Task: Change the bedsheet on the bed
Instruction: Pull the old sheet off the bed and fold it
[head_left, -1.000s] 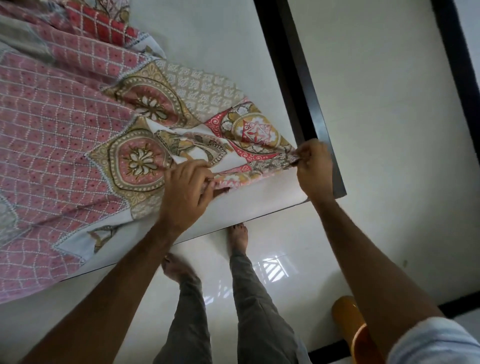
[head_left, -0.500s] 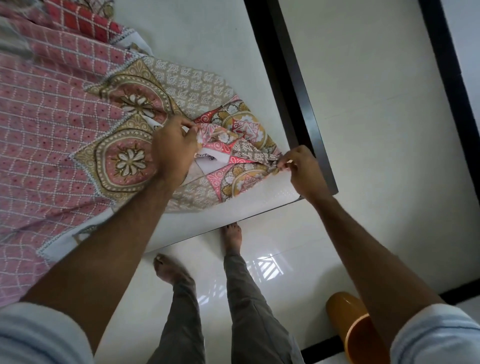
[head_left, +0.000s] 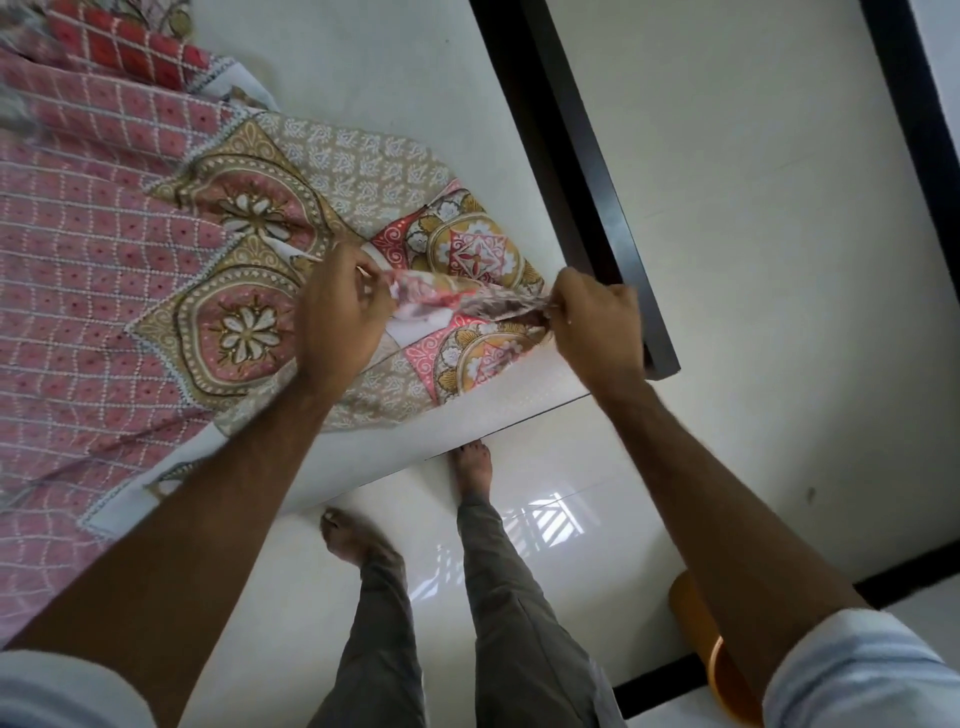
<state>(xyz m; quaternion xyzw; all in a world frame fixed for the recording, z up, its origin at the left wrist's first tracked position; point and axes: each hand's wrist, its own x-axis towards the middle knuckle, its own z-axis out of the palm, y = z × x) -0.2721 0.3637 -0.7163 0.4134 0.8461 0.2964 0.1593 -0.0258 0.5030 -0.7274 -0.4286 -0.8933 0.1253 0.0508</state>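
Orange bin on glossy white floor

Bedsheet cut off left.

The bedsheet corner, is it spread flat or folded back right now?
Folded back: both hands pinch the bedsheet edge, lifted off the bare mattress.

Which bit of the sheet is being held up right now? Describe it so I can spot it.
Start at the mattress corner by the dark bed frame. The patterned sheet ends there, and its edge is lifted between the left hand and right hand. It is the only raised, bunched strip; the rest lies flat.
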